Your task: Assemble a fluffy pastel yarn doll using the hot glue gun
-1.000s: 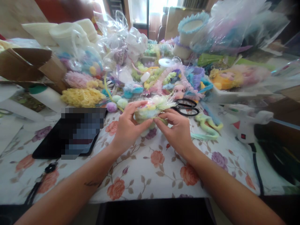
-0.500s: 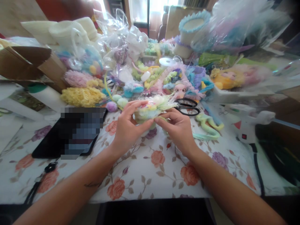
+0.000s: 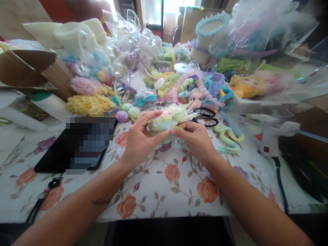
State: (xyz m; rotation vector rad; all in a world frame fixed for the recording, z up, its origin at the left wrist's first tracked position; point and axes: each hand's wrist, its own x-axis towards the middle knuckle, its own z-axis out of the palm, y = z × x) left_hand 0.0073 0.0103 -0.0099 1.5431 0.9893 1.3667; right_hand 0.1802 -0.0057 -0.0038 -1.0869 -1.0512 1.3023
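Over the near middle of the table, my left hand (image 3: 139, 136) is curled around a small pastel craft piece (image 3: 162, 123). The piece is rounded, with pale green and yellow sides and a fluffy, feathery white-green top. At its right edge my right hand (image 3: 196, 138) is closed, thumb and forefinger pinching a thin yellow-green strip (image 3: 177, 128) against it. The fingers hide part of the strip. Just behind my right hand lie black-handled scissors (image 3: 206, 121). A pale green fuzzy band (image 3: 228, 136) lies on the cloth to the right.
On the left are a dark tablet (image 3: 61, 153) with a blurred screen and a cardboard box (image 3: 28, 70). A white glue gun (image 3: 269, 136) stands at right, its cord hanging down. Yarn, pompoms (image 3: 122, 116), doll parts and plastic bags crowd the back of the floral tablecloth (image 3: 171, 194).
Both hands keep their hold on the craft piece. My right hand has shifted slightly, its fingers lying a little flatter along the piece's edge, and the piece has turned a little.
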